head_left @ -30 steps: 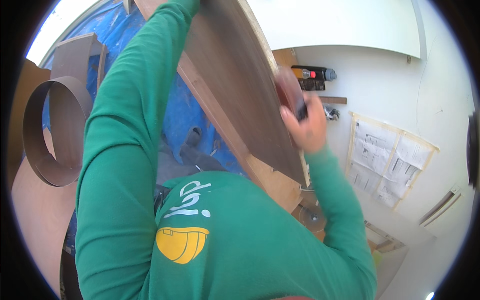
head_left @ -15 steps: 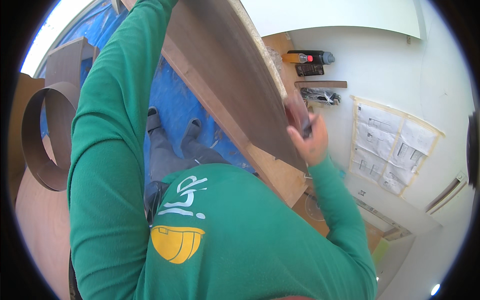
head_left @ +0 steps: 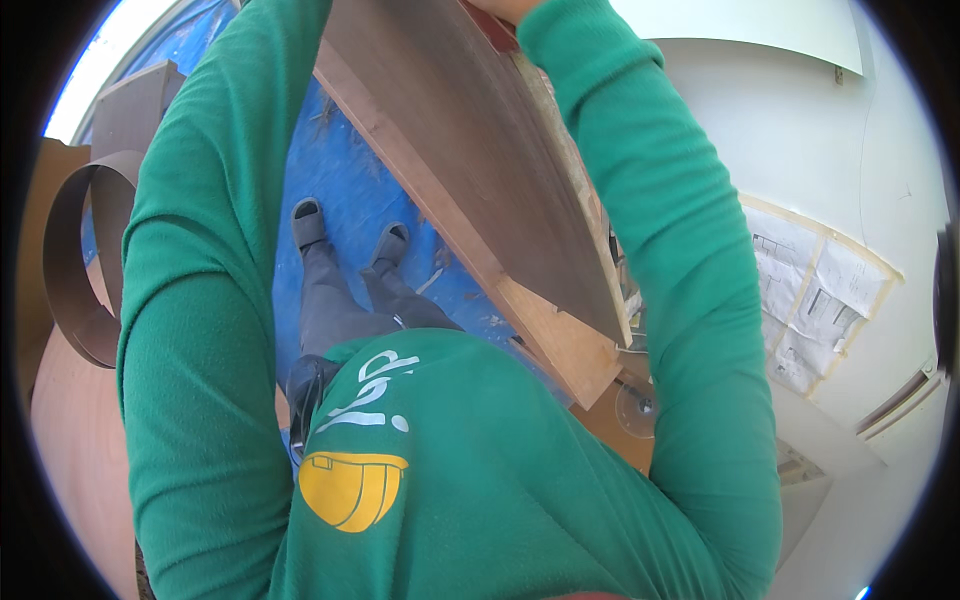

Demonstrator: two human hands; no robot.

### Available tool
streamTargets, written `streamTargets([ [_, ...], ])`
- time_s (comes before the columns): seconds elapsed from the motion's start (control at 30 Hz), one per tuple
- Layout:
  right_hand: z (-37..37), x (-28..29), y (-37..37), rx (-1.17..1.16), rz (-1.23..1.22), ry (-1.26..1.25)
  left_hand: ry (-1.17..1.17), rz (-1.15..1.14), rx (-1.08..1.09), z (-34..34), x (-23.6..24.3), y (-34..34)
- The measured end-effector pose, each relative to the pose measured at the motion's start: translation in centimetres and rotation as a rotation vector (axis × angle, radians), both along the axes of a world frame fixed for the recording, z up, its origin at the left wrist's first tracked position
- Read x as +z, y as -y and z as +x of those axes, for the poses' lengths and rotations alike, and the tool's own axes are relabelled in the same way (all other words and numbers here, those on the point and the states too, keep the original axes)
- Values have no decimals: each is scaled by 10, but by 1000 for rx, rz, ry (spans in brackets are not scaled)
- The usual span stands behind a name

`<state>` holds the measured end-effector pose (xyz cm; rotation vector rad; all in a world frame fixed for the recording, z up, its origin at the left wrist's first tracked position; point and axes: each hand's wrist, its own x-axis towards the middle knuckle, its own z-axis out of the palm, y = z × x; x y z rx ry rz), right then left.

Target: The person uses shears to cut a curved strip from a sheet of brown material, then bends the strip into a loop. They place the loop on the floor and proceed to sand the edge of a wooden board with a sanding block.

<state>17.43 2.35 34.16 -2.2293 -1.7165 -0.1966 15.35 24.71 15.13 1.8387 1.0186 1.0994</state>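
Observation:
A long dark brown board [head_left: 460, 140] with a pale, raw edge [head_left: 570, 170] slants across the upper middle of the head view. At the very top, my right hand [head_left: 508, 7] is partly cut off by the picture's edge. It is closed on a reddish-brown block [head_left: 496, 30], held against the pale edge of the board; most of its fingers are hidden. My left arm reaches up past the top left of the board, and the left hand lies outside the picture.
Lighter wooden planks [head_left: 560, 345] lie under the board. Blue sheeting [head_left: 345, 165] covers the floor around my feet. A curved brown strip [head_left: 65, 265] and a brown box-like piece [head_left: 135, 105] stand at left. Taped drawings [head_left: 815, 290] hang on the white wall at right.
My right hand has moved with the block up along the board's edge, from the middle right to the top. The right arm now covers the bottles and small items behind.

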Motion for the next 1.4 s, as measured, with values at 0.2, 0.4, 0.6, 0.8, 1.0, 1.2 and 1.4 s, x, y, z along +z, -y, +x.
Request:
streamTargets([
  [0.2, -23, 14, 156, -35, -142, 9, 184, -159, 87, 9, -21, -14],
  [0.4, -39, 22, 256, -342, -235, -237, 146, -143, 13, 11, -18, -6],
  [0.6, -14, 7, 70, -77, -139, -34, 185, -67, 61, 12, -20, -12],
  [0.8, -15, 7, 102, -48, -132, -61, 211, -344, -26, 7, -7, -5],
  [1.0, -51, 25, 271, -383, -237, -276, 129, 98, 109, 21, -52, -20],
  [1.2, -24, 20, 151, -160, -167, -163, 30, 83, 107, 22, -35, -12],
  [1.4, -7, 5, 62, 91, -19, -117, 31, 92, 108, 14, -29, -17],
])
